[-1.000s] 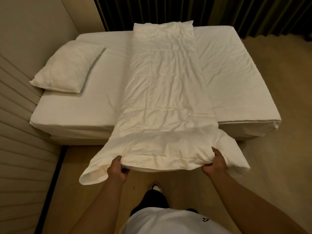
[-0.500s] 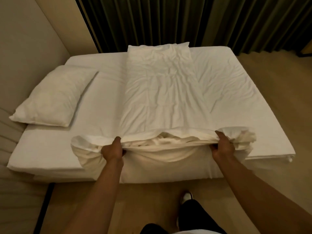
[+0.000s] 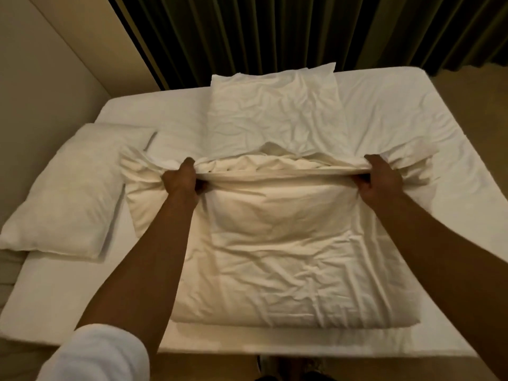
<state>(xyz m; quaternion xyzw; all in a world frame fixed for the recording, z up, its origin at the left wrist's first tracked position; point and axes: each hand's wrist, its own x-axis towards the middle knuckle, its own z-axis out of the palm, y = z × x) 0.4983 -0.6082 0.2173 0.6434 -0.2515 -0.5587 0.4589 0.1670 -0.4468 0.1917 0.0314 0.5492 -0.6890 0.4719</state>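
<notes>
While the duvet (image 3: 275,243) is lying with its long axis toward the curtain (image 3: 275,31), the left hand (image 3: 180,184) and right hand (image 3: 380,182) are gripping its folded-over edge with curled fingers.

My left hand (image 3: 180,182) and right hand (image 3: 380,180) grip the folded duvet's (image 3: 288,243) edge above the bed (image 3: 453,188), beside the pillow (image 3: 66,193).

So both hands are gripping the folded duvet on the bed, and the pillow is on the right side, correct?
No, the pillow lies on the left side of the bed, as the head view shows. The left hand and right hand do grip the folded duvet.
</notes>
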